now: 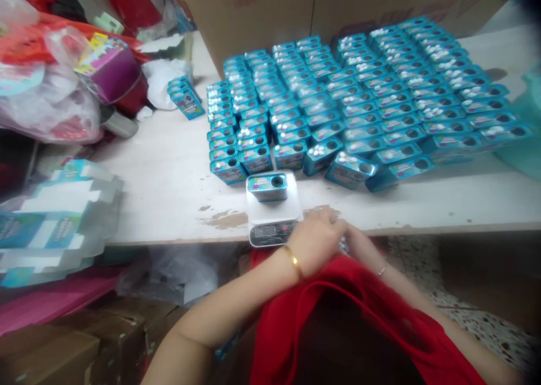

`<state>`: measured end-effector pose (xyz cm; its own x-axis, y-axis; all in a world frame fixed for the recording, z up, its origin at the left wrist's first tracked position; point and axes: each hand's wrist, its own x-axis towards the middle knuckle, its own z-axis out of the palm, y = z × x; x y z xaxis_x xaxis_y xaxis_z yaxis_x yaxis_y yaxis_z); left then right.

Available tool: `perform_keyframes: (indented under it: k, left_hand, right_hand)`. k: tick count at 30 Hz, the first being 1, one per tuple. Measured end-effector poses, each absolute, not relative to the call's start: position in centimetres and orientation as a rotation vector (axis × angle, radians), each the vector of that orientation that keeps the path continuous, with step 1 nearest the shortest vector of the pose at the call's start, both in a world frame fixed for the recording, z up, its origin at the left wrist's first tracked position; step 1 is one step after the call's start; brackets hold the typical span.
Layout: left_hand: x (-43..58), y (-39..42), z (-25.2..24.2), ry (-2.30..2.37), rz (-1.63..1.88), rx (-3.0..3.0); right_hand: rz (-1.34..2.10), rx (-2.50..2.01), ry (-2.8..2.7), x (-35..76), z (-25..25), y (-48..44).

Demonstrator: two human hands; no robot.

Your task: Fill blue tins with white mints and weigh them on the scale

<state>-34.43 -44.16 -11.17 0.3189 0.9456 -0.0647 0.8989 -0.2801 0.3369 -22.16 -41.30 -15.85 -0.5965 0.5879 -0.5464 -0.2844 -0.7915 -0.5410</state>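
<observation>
My left hand (319, 239), with a gold bangle at the wrist, is closed at the table's front edge, just right of a small white digital scale (274, 209). My right hand (351, 234) meets it there, its fingers mostly hidden and blurred. Below the hands shows a bit of a pale, speckled thing (344, 245); what it is I cannot make out. One blue printed tin (267, 187) with a dark round hole in its top stands on the scale. Rows of similar blue tins (289, 155) fill the table behind, many with white pellets on top.
Flattened blue-and-white cartons (63, 218) lie at the left. Behind them are plastic bags (63, 100), a purple box (112, 69) and a few separate tins (186, 98). A large cardboard box (262, 13) stands at the back. A pale green tub (522, 142) is at the right.
</observation>
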Motion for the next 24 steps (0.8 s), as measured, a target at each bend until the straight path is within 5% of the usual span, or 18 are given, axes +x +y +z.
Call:
perform_keyframes:
  k: [10,19,24]
  left_hand:
    - [-42.6,-43.1,-5.3,1.840,0.979,2.110]
    - [-43.1,-44.0,-5.4,1.859,0.933,2.178]
    - [-37.1,-45.2,-9.3,1.657,0.509,2.353]
  right_hand:
    - [2.542,-0.850,-0.414,-26.0,-12.2,-38.8]
    - [2.559,-0.888,-0.390,-25.8,-12.4,-38.9]
    - [2.491,-1.010,-0.468,-23.2,-13.8,-39.8]
